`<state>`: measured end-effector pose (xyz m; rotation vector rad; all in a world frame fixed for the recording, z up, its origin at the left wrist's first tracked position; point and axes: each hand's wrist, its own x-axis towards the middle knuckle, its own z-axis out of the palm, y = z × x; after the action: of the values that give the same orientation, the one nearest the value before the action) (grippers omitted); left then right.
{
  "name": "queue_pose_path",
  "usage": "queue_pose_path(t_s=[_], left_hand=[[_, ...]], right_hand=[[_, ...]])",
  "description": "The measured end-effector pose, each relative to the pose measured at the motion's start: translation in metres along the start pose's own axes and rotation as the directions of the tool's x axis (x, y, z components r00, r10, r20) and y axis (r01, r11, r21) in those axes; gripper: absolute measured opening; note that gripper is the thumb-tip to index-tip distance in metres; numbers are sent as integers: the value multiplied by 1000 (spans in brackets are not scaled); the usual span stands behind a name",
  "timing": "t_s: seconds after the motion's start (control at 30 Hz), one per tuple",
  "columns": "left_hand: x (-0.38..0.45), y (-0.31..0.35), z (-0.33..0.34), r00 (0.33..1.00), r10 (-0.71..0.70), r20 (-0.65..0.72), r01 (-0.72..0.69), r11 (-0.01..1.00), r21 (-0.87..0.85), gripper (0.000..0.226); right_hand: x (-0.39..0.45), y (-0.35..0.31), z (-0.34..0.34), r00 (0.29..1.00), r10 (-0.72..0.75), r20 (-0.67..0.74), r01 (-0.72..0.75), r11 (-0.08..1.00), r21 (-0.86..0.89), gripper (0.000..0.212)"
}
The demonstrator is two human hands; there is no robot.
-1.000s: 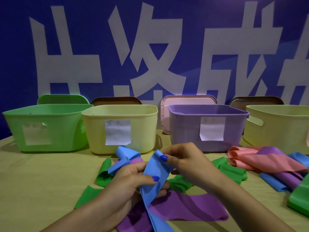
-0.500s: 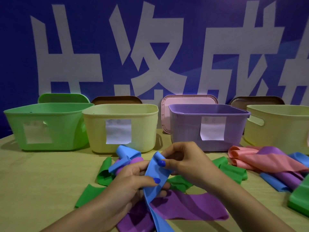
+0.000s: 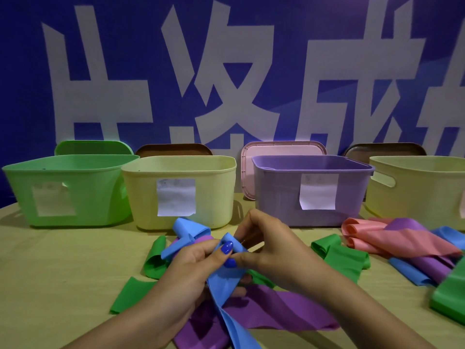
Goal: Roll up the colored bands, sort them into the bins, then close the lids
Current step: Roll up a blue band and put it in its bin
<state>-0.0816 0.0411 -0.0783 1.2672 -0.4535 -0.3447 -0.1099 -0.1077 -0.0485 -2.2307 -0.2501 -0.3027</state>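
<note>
Blue band (image 3: 224, 278): held above the table (image 3: 50, 285), upper end pinched between left hand (image 3: 193, 270) and right hand (image 3: 269, 250), thumbs and fingers curled round it; lower end cut off by the frame edge. Purple band (image 3: 281, 311) lies flat beneath. Green bin (image 3: 75, 190), yellow bin (image 3: 181, 192), purple bin (image 3: 312, 192): each carries a white paper label, writing too faint to read. Second yellow bin (image 3: 422, 192) partly out of frame. Backdrop (image 3: 251, 71): large white characters on blue, cropped.
</note>
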Motion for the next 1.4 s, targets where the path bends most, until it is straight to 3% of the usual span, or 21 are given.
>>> queue_pose_path(t_s=[0.2,0.3,0.47,0.63,0.77,0.93,1.07,1.3,1.4], left_hand=[[-1,0,0,998,64,6,-64,996,59,30],[-3,2,0,998,65,2,-65,996,68,28],[-5,7,3,998,-14,66,14,1000,-13,18],[1,9,-3,966,-115,231,158,971,-178,48],[2,8,-6,949,-157,273,217,954,-205,52],[5,5,-9,963,-170,209,215,952,-216,47],[1,7,-6,965,-173,198,213,956,-203,50],[-6,18,2,983,-139,123,160,972,-173,20],[-7,18,3,985,-138,102,154,973,-172,24]], right_hand=[[-3,-2,-4,953,-41,299,-30,973,230,27],[-1,-1,-2,971,-34,236,-25,970,243,36],[2,1,-2,985,-110,134,120,991,-66,26],[1,-1,-2,996,-93,-2,93,996,-9,21],[3,2,0,996,-69,-56,72,997,37,17],[4,3,1,983,-96,-156,115,987,115,11],[3,2,3,975,-120,-185,147,979,143,18],[2,0,6,954,-156,-256,208,960,188,31],[1,-1,10,954,-192,-230,217,972,89,37]])
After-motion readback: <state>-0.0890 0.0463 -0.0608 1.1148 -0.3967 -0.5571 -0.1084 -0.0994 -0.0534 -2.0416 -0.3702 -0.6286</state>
